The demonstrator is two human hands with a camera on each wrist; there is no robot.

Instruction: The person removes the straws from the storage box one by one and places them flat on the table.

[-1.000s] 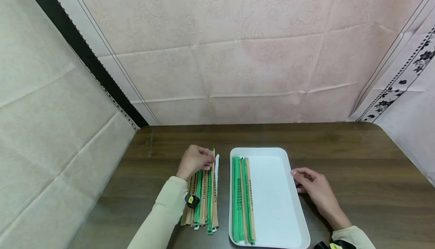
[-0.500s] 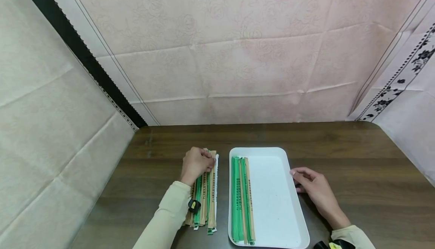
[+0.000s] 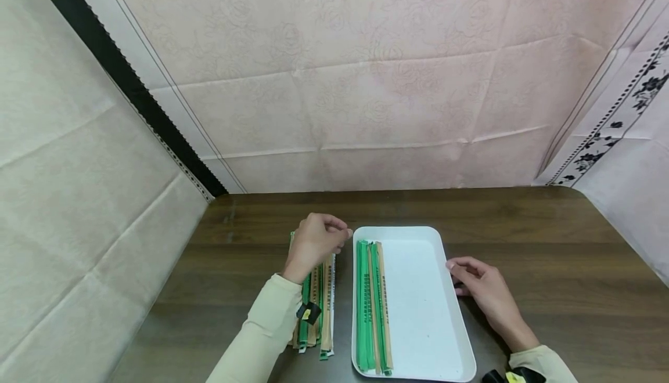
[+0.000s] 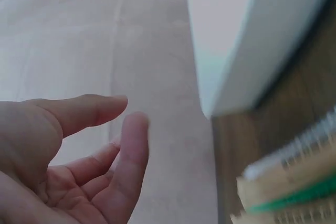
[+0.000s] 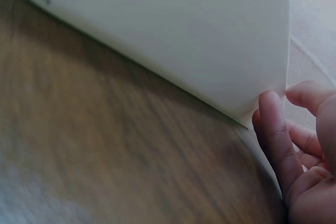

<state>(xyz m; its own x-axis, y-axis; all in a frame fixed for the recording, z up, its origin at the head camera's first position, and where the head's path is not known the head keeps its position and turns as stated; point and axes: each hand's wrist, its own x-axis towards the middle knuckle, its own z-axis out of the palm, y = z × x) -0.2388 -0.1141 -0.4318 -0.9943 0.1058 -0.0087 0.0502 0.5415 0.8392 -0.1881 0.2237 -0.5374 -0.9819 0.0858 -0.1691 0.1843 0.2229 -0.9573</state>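
My left hand hovers over the far end of a pile of long, thin paper-wrapped sticks, close to the tray's far left corner. In the left wrist view its thumb and index finger are slightly apart, with nothing between them. The white tray carries several green and brown wrapped sticks laid lengthwise along its left side. At the tray's right edge my right hand pinches the rim between thumb and fingers. Part of the pile is hidden under my left hand and sleeve.
The wooden table ends at a pale cloth backdrop. More cloth hangs at both sides. A narrow strip of table separates the pile from the tray.
My left hand has moved right and away from me, from the pile's far end toward the tray's corner. The right hand and tray have stayed in place.
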